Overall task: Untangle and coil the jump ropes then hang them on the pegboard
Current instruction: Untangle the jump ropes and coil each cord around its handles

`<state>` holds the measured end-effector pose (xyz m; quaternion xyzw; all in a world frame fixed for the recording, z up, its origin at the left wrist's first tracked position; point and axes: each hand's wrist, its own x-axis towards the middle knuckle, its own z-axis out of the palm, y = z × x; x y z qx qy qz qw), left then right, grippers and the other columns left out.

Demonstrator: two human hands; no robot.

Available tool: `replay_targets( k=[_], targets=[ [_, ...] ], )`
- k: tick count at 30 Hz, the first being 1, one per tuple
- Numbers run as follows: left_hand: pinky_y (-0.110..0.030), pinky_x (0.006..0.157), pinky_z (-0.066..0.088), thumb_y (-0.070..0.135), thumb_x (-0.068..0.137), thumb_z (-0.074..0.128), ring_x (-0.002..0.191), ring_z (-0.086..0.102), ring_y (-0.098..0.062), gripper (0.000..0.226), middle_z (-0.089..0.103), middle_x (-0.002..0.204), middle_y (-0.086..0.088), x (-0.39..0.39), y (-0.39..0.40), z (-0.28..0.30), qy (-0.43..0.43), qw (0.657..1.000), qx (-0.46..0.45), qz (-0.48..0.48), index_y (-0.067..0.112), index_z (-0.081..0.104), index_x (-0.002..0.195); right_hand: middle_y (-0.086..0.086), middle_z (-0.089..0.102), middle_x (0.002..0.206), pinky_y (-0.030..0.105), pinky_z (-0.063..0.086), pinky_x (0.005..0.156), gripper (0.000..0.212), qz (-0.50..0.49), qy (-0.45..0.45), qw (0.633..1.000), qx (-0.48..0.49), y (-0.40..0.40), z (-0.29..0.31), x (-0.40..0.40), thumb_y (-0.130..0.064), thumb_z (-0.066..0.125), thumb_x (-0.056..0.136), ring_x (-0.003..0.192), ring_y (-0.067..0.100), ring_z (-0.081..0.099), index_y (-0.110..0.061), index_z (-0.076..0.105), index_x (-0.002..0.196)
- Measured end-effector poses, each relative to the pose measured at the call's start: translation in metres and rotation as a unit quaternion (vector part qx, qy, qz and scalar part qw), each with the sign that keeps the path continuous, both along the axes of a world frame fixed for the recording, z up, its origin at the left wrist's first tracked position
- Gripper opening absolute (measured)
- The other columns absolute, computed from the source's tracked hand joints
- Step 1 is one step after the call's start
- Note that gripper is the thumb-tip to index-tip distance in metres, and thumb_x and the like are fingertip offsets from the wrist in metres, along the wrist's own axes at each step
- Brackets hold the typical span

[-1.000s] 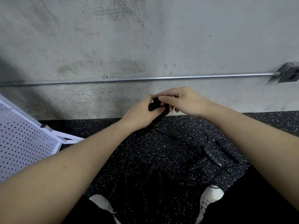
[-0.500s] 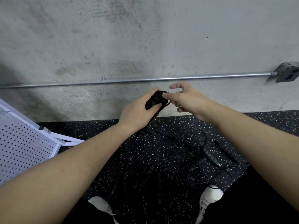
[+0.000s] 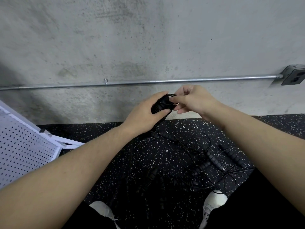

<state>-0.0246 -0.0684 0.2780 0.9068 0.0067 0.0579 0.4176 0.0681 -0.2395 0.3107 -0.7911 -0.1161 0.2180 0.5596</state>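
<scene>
Gripping a bundle of black jump-rope handles in my left hand, I hold it up in front of the concrete wall, fingers and thumb curled round it. My right hand meets it from the other side, thumb and forefinger pinching a thin loop of black cord at the top of the bundle, the other fingers bent beneath. From the bottom of the bundle more ribbed handle hangs down toward the floor.

Below my hands, on the black speckled rubber floor, lies the tangle of jump ropes: several ribbed black handles lying at crossed angles, with thin black cords looping over and around them. How many ropes are in it I cannot tell. The tangle lies between and just ahead of my white shoes.

To the left, a white pegboard leans at a tilt, its frame foot resting on the floor near the wall. A metal conduit runs along the wall behind my hands to a grey outlet box at the right.
</scene>
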Motion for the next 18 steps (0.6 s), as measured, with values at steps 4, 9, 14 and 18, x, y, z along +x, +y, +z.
replay_targets(
  k=[4, 9, 14, 18],
  targets=[
    [-0.012, 0.100, 0.036, 0.038, 0.102, 0.059, 0.123, 0.052, 0.006, 0.048, 0.057, 0.139, 0.024, 0.000, -0.002, 0.002, -0.008, 1.000, -0.004, 0.002, 0.040, 0.048, 0.148, 0.008, 0.069, 0.070, 0.027, 0.060, 0.056, 0.010, 0.002, -0.031, 0.999, -0.007, 0.001, 0.000, -0.002, -0.009, 0.073, 0.092, 0.060, 0.018, 0.071, -0.009, 0.063, 0.090],
    [-0.018, 0.100, 0.043, 0.038, 0.103, 0.055, 0.118, 0.056, 0.005, 0.042, 0.062, 0.133, 0.026, 0.002, -0.004, 0.001, -0.012, 0.999, 0.003, 0.031, 0.047, 0.051, 0.143, 0.003, 0.067, 0.071, 0.024, 0.060, 0.057, 0.011, -0.020, -0.108, 0.992, -0.056, 0.004, 0.000, -0.005, -0.013, 0.071, 0.093, 0.054, 0.009, 0.066, -0.012, 0.064, 0.085],
    [-0.023, 0.104, 0.045, 0.046, 0.100, 0.058, 0.118, 0.058, 0.004, 0.039, 0.064, 0.128, 0.028, 0.004, 0.003, -0.003, -0.010, 0.998, -0.008, 0.059, 0.054, 0.054, 0.138, 0.000, 0.074, 0.091, 0.031, 0.061, 0.061, 0.014, -0.015, -0.082, 0.996, -0.023, 0.003, 0.002, -0.011, -0.022, 0.064, 0.096, 0.058, 0.010, 0.066, -0.011, 0.073, 0.091],
    [-0.025, 0.105, 0.048, 0.046, 0.098, 0.060, 0.110, 0.062, 0.010, 0.036, 0.066, 0.119, 0.033, 0.007, 0.010, -0.006, -0.002, 0.996, -0.052, 0.074, 0.056, 0.057, 0.133, -0.003, 0.077, 0.096, 0.027, 0.058, 0.059, 0.012, 0.012, 0.009, 0.999, 0.046, 0.000, 0.006, -0.010, -0.018, 0.064, 0.097, 0.064, 0.011, 0.065, -0.014, 0.075, 0.095]
  ],
)
